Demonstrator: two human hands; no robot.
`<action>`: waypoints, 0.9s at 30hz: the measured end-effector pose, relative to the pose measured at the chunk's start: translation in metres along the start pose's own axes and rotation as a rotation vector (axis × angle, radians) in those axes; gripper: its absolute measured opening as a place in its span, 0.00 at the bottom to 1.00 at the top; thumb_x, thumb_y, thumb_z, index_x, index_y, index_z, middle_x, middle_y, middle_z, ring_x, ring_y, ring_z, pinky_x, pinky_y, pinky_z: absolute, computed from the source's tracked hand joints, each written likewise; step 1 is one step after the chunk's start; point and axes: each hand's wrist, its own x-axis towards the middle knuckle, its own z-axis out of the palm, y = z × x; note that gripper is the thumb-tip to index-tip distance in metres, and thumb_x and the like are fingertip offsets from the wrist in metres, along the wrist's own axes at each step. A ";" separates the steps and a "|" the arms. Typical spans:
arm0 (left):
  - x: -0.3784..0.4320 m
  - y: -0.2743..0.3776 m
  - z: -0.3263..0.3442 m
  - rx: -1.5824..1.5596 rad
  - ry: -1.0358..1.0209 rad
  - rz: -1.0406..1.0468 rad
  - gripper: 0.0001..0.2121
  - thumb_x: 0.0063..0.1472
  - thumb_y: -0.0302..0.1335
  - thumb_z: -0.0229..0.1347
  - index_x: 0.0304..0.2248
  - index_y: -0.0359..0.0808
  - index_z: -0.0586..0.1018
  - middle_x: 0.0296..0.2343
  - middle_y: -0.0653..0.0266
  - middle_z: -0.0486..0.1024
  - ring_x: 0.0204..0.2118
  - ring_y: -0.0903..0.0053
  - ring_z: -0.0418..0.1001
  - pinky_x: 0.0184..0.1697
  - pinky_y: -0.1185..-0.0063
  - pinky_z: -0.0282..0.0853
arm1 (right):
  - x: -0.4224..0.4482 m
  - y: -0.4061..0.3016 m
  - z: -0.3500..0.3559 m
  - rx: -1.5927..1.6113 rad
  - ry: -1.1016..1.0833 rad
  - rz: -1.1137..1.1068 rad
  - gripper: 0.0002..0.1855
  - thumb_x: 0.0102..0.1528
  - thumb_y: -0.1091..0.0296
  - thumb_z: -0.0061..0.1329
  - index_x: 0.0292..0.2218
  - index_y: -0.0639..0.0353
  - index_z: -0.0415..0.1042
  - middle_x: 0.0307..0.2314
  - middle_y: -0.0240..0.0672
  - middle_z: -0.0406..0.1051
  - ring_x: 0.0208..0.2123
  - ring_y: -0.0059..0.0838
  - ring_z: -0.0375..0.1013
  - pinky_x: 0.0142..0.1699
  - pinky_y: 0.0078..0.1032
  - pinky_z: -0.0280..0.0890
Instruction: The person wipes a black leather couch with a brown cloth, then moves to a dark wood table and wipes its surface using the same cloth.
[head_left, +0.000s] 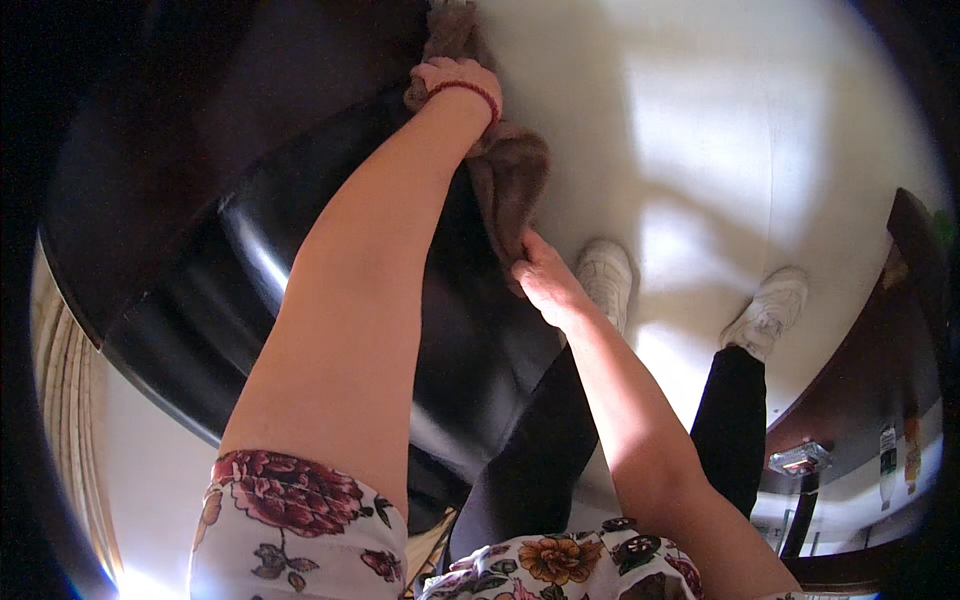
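A brown cloth (511, 169) hangs in loose folds along the edge of the black leather sofa (330, 195). Farther from me, my left hand (459, 75), with a dark red bracelet at the wrist, is closed over the cloth; its fingertips are partly hidden. More of the fabric bunches beyond that hand, near the top rim. My right hand (546, 279) pinches the cloth's near end between thumb and fingers. The stretch between both hands droops over the sofa's front side.
A glossy dark table (840, 390) curves along the right, bearing a small clear container (799, 459). Pale floor (705, 150) lies between sofa and table, with my white shoes (606, 281) on it. A pleated curtain (71, 405) hangs at the far left.
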 end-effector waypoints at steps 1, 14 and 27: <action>-0.017 0.000 0.009 0.055 0.118 -0.013 0.20 0.54 0.31 0.48 0.49 0.45 0.69 0.54 0.58 0.57 0.56 0.51 0.51 0.50 0.49 0.47 | -0.003 0.002 0.004 -0.006 -0.038 0.080 0.29 0.44 0.86 0.34 0.50 0.62 0.59 0.42 0.35 0.64 0.42 0.26 0.62 0.49 0.19 0.55; -0.216 0.029 0.035 0.032 -0.391 0.563 0.18 0.54 0.38 0.50 0.43 0.40 0.75 0.42 0.61 0.73 0.48 0.66 0.65 0.51 0.65 0.51 | -0.089 0.008 0.037 -0.042 -0.123 0.414 0.17 0.49 0.52 0.49 0.28 0.59 0.70 0.17 0.27 0.66 0.19 0.17 0.60 0.21 0.19 0.53; -0.293 -0.052 0.042 -0.280 0.410 0.203 0.08 0.47 0.30 0.49 0.29 0.39 0.71 0.29 0.67 0.72 0.40 0.70 0.63 0.39 0.73 0.58 | -0.109 -0.074 0.083 -0.445 -0.120 0.153 0.09 0.49 0.65 0.46 0.24 0.60 0.70 0.18 0.25 0.65 0.22 0.15 0.61 0.26 0.17 0.56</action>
